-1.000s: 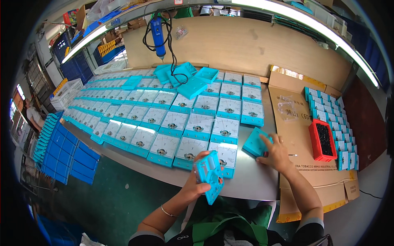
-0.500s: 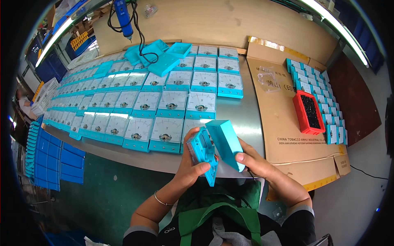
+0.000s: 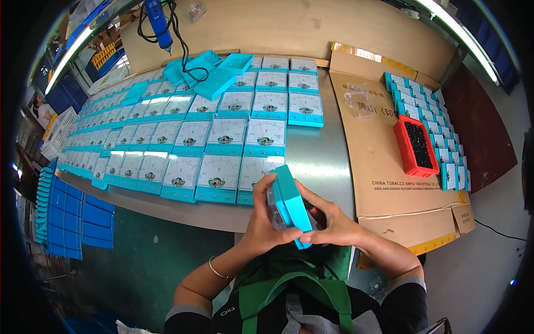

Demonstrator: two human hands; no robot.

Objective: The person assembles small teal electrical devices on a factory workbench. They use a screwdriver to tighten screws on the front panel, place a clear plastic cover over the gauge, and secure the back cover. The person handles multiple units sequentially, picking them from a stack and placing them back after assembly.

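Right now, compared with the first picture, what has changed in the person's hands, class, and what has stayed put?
The right hand has lifted the turquoise cover off the table and brought it leftward against the meter. The left hand has kept hold of the meter. The meter rows and red bin stay as they were.

Turquoise case (image 3: 291, 193) – smooth plastic; tabletop (image 3: 321, 151) – glossy metal; flattened carton (image 3: 378, 153), matt cardboard.

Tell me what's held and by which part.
A turquoise meter case: left hand at its left side, right hand at its right. A dark object shows by the right palm; its hold is hidden.
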